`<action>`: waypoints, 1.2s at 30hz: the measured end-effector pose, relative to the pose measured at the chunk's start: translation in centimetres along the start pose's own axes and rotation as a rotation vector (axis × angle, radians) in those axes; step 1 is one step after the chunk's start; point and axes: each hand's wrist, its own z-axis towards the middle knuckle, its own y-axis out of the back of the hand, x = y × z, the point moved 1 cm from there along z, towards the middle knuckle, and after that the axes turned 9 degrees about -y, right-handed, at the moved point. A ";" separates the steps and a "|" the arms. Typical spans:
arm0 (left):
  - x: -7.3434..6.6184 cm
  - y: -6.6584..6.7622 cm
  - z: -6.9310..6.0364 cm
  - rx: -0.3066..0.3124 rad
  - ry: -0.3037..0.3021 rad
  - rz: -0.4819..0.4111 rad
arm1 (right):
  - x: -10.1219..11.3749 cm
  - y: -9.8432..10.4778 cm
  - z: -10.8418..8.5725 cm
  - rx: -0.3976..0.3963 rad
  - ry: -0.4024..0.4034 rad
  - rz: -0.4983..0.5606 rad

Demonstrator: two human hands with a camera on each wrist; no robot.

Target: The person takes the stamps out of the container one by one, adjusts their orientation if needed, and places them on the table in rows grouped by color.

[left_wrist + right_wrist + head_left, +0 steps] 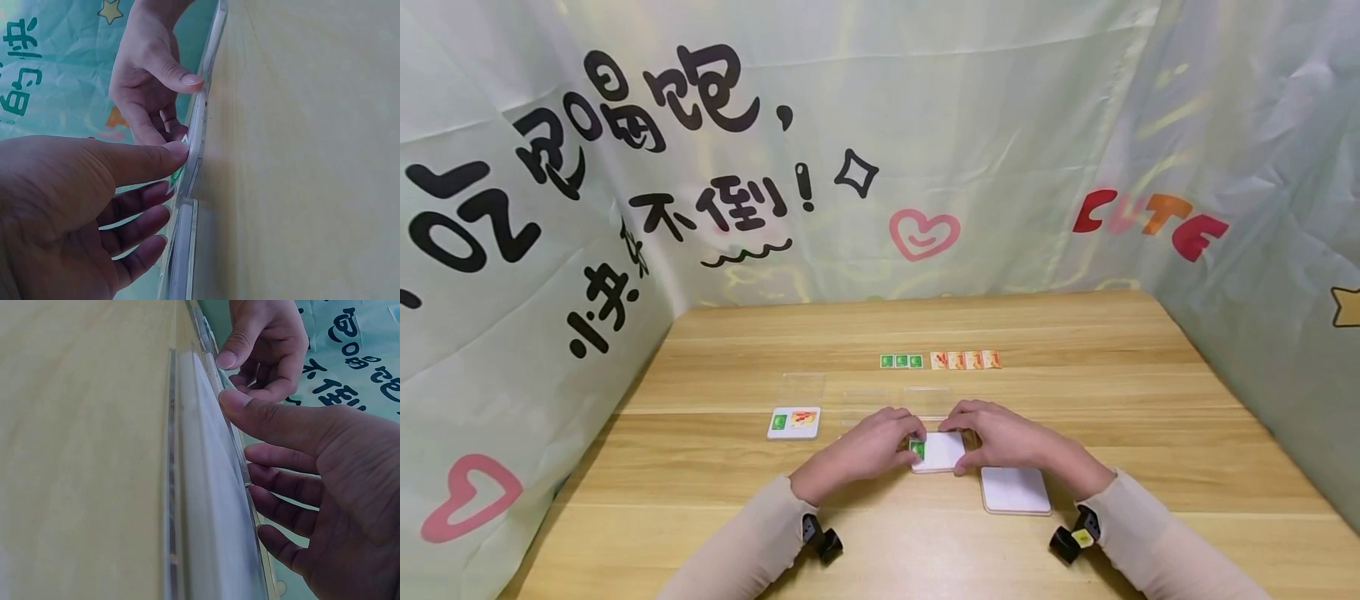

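A white card (943,451) with rounded corners lies flat on the table in front of me. At its left end is a small green picture card (917,450), which my left hand (880,442) pinches between thumb and forefinger. My right hand (1000,435) holds the white card by its right end, thumb at the near edge and fingers at the far edge. In the left wrist view, the green card (178,172) shows partly behind the left thumb. The right wrist view shows the right thumb (236,401) at the card's edge.
Left of the hands lies a white card (793,423) bearing a green and an orange picture. A white card stack (1015,490) is near the right hand. Farther back are three green picture cards (902,361), several orange ones (966,360) and clear plastic pieces (801,387).
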 end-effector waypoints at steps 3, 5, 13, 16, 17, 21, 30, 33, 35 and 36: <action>0.0 0.0 0.0 -0.008 -0.009 -0.011 | 0.0 0.0 0.0 0.001 -0.003 0.002; 0.0 0.1 0.0 -0.013 -0.018 -0.016 | 0.0 0.0 0.0 0.002 -0.004 0.001; -0.1 0.1 -0.1 -0.055 -0.063 -0.065 | 0.1 0.0 0.0 0.004 -0.004 0.006; -0.1 0.1 -0.1 -0.078 -0.078 -0.070 | 0.0 0.0 0.0 0.001 -0.004 0.005; -0.1 0.2 0.0 -0.083 -0.079 -0.073 | 0.0 0.0 0.0 0.000 -0.003 0.005; 0.0 0.2 0.0 -0.094 -0.065 -0.094 | 0.1 0.0 0.0 -0.001 0.000 0.001; 0.5 0.9 0.0 -0.149 0.025 -0.216 | 0.1 0.1 0.0 0.002 -0.006 -0.008; 0.7 1.1 0.0 -0.157 0.058 -0.252 | 0.1 0.0 0.0 0.003 -0.008 -0.010; 0.9 1.3 0.0 -0.167 0.080 -0.285 | 0.1 0.0 0.0 0.001 -0.006 -0.012; 1.0 1.4 0.0 -0.175 0.090 -0.305 | 0.1 0.0 0.0 0.000 -0.004 -0.013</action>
